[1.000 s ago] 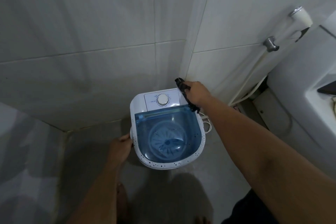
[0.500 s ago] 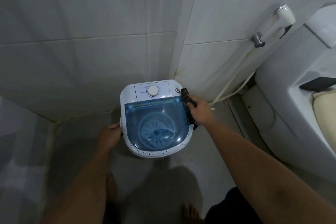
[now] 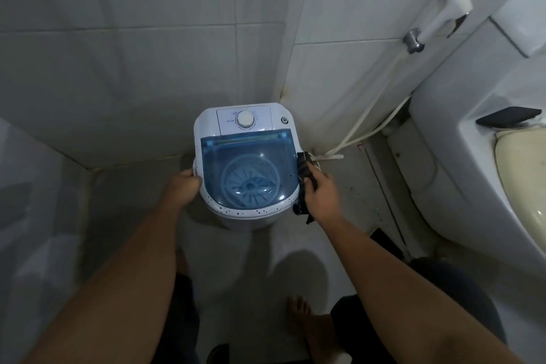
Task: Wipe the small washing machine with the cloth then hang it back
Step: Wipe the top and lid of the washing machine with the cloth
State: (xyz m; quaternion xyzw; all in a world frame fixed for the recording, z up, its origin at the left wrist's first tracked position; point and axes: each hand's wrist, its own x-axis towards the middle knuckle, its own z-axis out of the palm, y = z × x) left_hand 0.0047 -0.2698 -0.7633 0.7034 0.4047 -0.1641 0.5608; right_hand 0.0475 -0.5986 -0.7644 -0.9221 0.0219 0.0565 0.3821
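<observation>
- Right hand [image 3: 320,196] clenches the dark cloth [image 3: 304,177] against the washing machine [image 3: 245,162] right rim.
- Left hand [image 3: 183,188] seemingly grips the left rim, fingers curled.
- Bare floor [image 3: 348,192] lies beyond the right knuckles.

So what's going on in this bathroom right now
A person is standing over a small washing machine that sits on the floor in the tiled corner, wiping it down. The right hand holds a dark cloth pressed against the machine's right side rim, while the left hand steadies it at the left edge. The blue see-through lid is closed. Dark specks show along the front rim, so the wiping does not look finished, and the cloth has not been hung back.
</observation>
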